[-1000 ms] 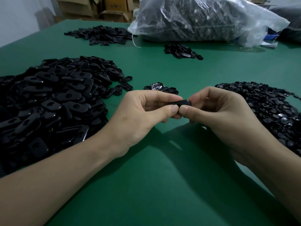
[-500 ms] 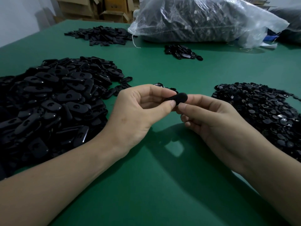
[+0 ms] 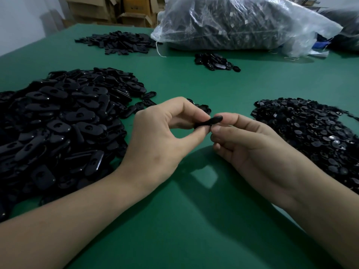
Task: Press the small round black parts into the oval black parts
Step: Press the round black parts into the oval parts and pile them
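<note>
My left hand (image 3: pixel 161 133) pinches a black oval part (image 3: pixel 210 121) between thumb and fingers, just above the green table (image 3: pixel 194 220). My right hand (image 3: pixel 246 144) is at the part's right end, its thumb tip against my left thumb and its fingers curled under. Whether it holds a small round part is hidden. A big heap of oval black parts (image 3: pixel 58 125) lies to the left. A heap of small round black parts (image 3: pixel 314 133) lies to the right.
A few black parts (image 3: pixel 202 106) lie just behind my hands. Further back are a small cluster of parts (image 3: pixel 215 62), another flat pile (image 3: pixel 118 42) and a large clear plastic bag of parts (image 3: pixel 242 24). Cardboard boxes (image 3: pixel 126 10) stand beyond the table.
My left hand has lifted the oval part slightly and tilted it. My right hand has loosened its pinch on the part and slid lower, its fingers now under the part's right end.
</note>
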Motion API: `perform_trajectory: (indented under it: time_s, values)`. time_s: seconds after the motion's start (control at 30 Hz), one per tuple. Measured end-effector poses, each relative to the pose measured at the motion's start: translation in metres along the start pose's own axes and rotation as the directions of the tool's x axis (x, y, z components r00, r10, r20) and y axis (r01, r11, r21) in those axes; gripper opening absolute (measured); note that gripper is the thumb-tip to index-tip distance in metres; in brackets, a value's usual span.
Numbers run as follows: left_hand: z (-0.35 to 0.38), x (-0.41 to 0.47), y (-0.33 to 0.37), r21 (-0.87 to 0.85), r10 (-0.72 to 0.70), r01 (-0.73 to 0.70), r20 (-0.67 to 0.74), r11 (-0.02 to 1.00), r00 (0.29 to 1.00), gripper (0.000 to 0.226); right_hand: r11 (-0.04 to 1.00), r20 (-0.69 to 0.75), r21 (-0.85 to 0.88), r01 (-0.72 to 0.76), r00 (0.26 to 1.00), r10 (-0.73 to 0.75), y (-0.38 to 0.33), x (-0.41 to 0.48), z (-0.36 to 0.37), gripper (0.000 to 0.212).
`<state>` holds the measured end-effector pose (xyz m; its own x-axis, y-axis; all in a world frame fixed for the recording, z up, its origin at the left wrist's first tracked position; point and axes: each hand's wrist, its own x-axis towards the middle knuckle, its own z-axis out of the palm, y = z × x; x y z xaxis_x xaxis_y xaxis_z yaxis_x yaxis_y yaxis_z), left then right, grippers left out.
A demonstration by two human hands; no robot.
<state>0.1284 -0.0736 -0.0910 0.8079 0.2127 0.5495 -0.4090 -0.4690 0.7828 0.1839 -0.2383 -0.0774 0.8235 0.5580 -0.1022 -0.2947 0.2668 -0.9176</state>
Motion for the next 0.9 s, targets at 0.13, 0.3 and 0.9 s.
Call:
perform_trajectory:
  time_s: [0.13, 0.3, 0.9]
  values:
    - [0.000, -0.001, 0.004, 0.136, 0.137, -0.130, -0.044, 0.982, 0.990, 0.011, 0.995, 0.045, 0.080, -0.056, 0.998, 0.052, 0.000, 0.000, 0.001, 0.025]
    - [-0.002, -0.001, 0.004, 0.271, 0.330, -0.312, -0.024, 0.911, 0.944, 0.004, 0.982, 0.083, 0.157, -0.100, 0.993, 0.088, 0.001, 0.002, -0.001, 0.027]
    - [0.003, 0.001, -0.001, -0.051, 0.080, -0.081, -0.010, 0.995, 0.997, 0.019, 0.995, 0.138, 0.078, -0.060, 0.989, 0.049, -0.003, 0.005, -0.013, 0.021]
